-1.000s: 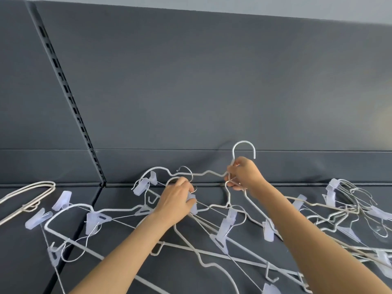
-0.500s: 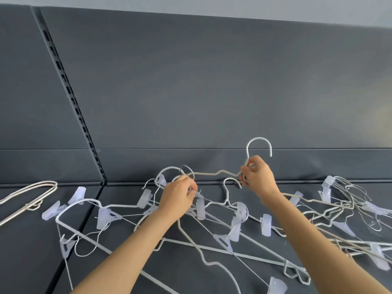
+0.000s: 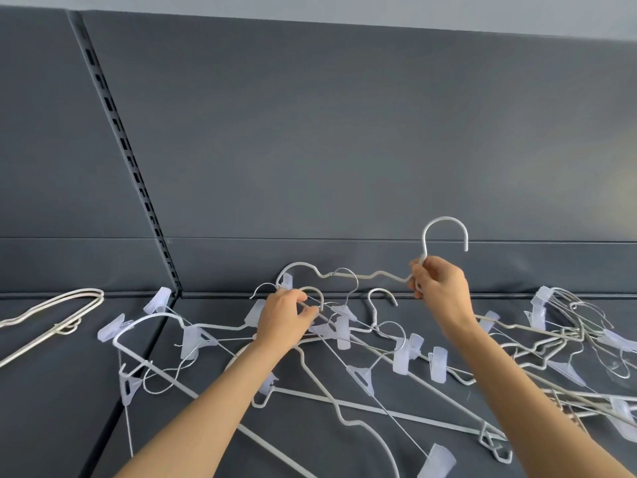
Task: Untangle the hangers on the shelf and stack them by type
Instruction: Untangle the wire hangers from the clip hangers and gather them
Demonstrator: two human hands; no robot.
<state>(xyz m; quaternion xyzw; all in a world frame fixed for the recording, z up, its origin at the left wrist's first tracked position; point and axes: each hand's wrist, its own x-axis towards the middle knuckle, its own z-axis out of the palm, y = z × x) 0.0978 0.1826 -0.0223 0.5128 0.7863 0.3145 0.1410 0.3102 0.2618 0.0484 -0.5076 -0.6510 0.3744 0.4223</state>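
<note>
Two hands work at the middle of the tangle: the right hand is clenched on the neck of a white plastic hanger, just under its hook, which stands clear above the fist at about twelve o'clock. The left hand is closed in a pinch on a thin wire hook in the heap, apparently pinning it down. The relation that matters is the lifted hanger's long axis: its wavy shoulder runs from the right fist toward nine o'clock, roughly level and parallel to the back panel, passing just above the left hand and ending in a curve beside a translucent clip. That far end seems caught among the wire hooks, so freeing it likely means drawing the hanger toward three o'clock or upward while the left hand restrains the rest; the right hand is the nearer to its neck, the left to the snag. The dark shelf serves as the only holder here: it carries the central heap, a second knot of clip hangers at three o'clock, and a small separate stack of plain white hangers at nine o'clock, well apart from the heap.
</note>
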